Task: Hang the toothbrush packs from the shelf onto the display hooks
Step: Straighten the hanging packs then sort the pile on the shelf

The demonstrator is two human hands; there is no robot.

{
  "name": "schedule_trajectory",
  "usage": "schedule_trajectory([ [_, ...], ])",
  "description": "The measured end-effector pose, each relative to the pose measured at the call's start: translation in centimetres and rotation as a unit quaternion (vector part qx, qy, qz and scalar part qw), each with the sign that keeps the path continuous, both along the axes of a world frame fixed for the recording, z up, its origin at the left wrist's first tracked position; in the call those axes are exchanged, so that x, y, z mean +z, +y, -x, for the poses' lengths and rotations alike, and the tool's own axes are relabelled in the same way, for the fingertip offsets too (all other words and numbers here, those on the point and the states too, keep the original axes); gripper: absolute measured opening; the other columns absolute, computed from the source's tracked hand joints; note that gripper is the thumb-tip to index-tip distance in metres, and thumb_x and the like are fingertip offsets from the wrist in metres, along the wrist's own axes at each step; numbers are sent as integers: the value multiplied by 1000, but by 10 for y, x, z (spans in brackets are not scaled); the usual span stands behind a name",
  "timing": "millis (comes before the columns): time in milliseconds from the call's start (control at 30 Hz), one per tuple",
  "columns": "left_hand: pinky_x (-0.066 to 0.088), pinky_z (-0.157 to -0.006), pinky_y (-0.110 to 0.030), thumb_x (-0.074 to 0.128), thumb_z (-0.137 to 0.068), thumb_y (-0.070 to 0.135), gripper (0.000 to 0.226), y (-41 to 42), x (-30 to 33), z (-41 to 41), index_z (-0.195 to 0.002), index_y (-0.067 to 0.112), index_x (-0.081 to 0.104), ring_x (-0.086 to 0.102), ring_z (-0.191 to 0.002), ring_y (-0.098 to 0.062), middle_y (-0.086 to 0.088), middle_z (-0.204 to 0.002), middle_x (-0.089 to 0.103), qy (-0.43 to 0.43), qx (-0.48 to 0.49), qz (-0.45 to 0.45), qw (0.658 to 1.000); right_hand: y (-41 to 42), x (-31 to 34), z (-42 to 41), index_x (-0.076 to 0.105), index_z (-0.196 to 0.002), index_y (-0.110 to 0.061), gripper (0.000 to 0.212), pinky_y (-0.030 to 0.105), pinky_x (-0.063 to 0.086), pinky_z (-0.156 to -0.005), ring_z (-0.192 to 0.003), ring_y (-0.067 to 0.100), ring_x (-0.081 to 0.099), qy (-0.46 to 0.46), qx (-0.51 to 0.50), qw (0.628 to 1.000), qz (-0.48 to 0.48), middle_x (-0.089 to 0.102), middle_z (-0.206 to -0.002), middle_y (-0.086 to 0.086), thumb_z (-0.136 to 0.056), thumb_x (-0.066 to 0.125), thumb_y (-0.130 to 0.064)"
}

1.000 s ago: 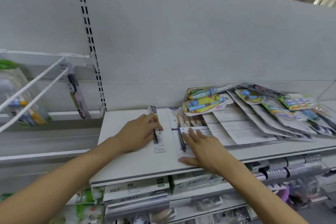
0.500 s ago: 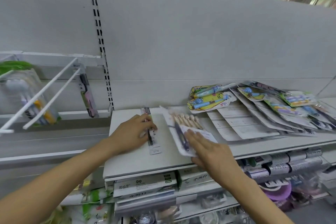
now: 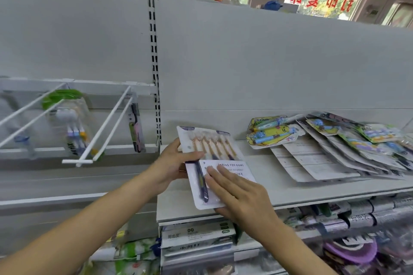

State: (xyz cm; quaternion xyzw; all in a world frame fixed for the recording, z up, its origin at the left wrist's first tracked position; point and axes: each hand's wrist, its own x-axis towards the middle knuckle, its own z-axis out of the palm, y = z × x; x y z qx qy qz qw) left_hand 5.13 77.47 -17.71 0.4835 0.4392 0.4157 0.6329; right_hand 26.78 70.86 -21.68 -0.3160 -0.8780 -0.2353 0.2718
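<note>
A wide white toothbrush multipack with several brushes is lifted off the grey shelf, tilted up toward me. My left hand grips its left edge, thumb on the front. My right hand holds the lower right part, fingers flat over the printed card. Two long white display hooks jut out to the left; a single dark-and-pink toothbrush pack hangs at the back of them. Further left, a clear pack with a green top hangs on other hooks.
A fanned pile of toothbrush packs, some face down, covers the right part of the shelf, with yellow children's packs on top at the back. Boxed goods fill the shelf below. A slotted upright divides the back panel.
Both hands have taken up the wide multipack from the shelf and raised it. My left hand left the narrow single pack, which is out of sight now. The view shifted left and upward.
</note>
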Motion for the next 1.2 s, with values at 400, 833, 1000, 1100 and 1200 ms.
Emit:
schedule_trajectory([
  [400,60,-77,-46,70,-86,13,27,-43,-32,111,-113,12,68,73,-91,-38,-19,-105,74,-60,144,5,988,39,5,27,65,-110,-13,19,31,49,-89,-105,18,57,309,-181,906,227,59,-111,-2,-95,63,-24],
  [833,43,-101,-66,84,-62,37,63,-81,-50,187,-119,15,67,67,-106,-44,-21,-117,70,-58,131,-19,990,66,-25,61,61,-122,-16,42,34,39,-97,-121,27,42,147,-364,818,421,52,-127,7,-90,64,-44],
  [1000,45,-101,-61,91,-51,46,78,-83,-50,195,-119,17,67,68,-105,-41,-19,-116,71,-62,127,-38,989,58,-25,55,61,-113,-23,28,33,45,-76,-100,24,58,238,-337,810,416,66,-111,3,-88,69,-30],
  [1100,45,-102,-60,93,-47,51,86,-82,-52,199,-122,17,66,68,-106,-39,-17,-117,71,-59,121,-42,990,46,-18,55,63,-104,-27,25,33,47,-64,-78,18,62,360,-290,791,400,68,-96,0,-83,77,-28],
  [1200,48,-100,-58,93,-45,54,90,-80,-51,201,-123,18,65,69,-105,-39,-17,-117,71,-55,104,-48,992,35,-4,58,65,-100,-25,32,30,48,-65,-79,14,62,465,-250,767,366,67,-91,-4,-75,86,-26],
])
